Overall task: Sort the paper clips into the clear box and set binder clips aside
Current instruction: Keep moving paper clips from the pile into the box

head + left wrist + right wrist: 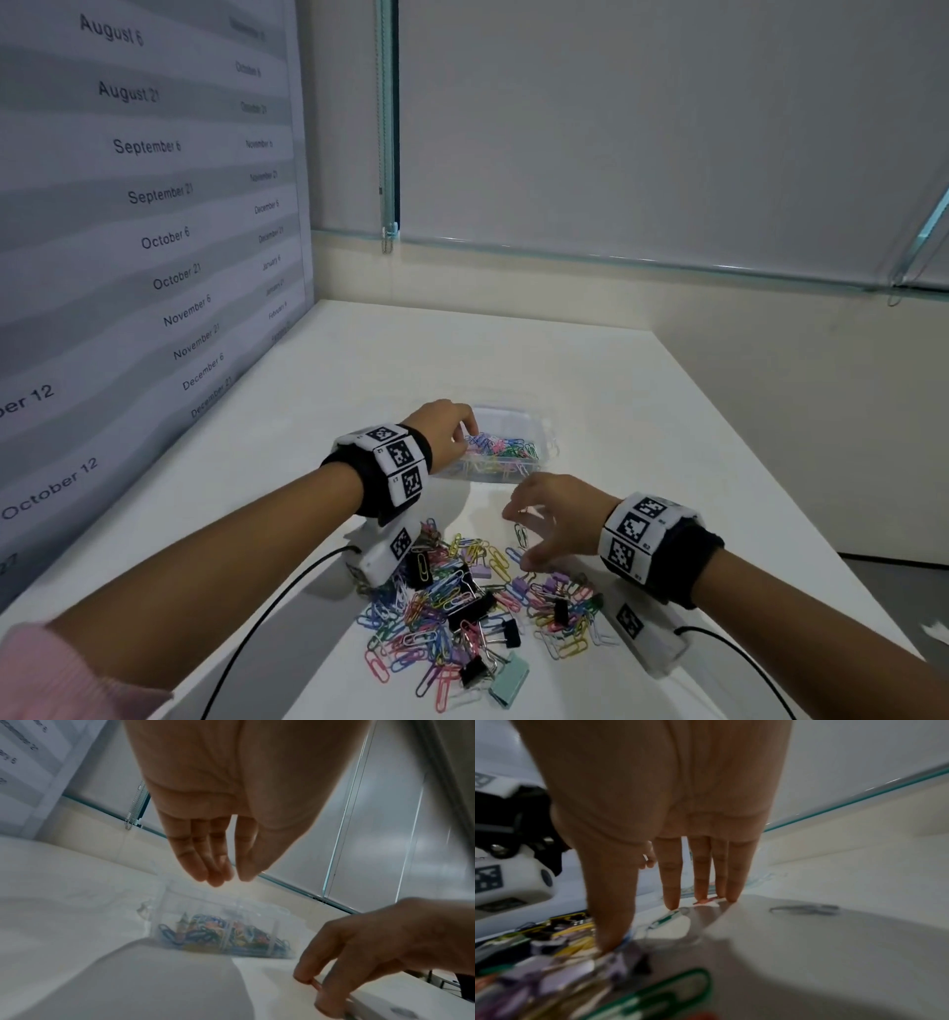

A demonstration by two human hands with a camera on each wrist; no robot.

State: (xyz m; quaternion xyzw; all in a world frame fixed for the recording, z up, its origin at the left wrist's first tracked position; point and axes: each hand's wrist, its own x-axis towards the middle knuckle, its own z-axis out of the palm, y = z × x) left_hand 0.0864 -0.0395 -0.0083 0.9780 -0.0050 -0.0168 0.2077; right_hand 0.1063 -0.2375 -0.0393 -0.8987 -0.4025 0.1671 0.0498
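Observation:
The clear box (552, 447) (223, 935) stands on the white table beyond the pile, with several coloured paper clips inside. My left hand (464, 429) (235, 880) hovers over its left end, fingers straight and pointing down, and I see nothing in it. Nearer me lies a mixed pile (452, 601) (552, 953) of paper clips and binder clips, among them a black binder clip (508, 634) and a mint one (511, 678). My right hand (518, 537) (652, 923) is spread over the pile's far edge, fingertips touching loose clips on the table beside a green paper clip (521, 534) (667, 918).
A tall poster of dates (154, 231) walls off the table's left side. The table edge (770, 488) runs diagonally on the right. Black cables (267, 616) trail from the wrist cameras toward me. One grey clip (805, 909) lies alone to the right of my right hand.

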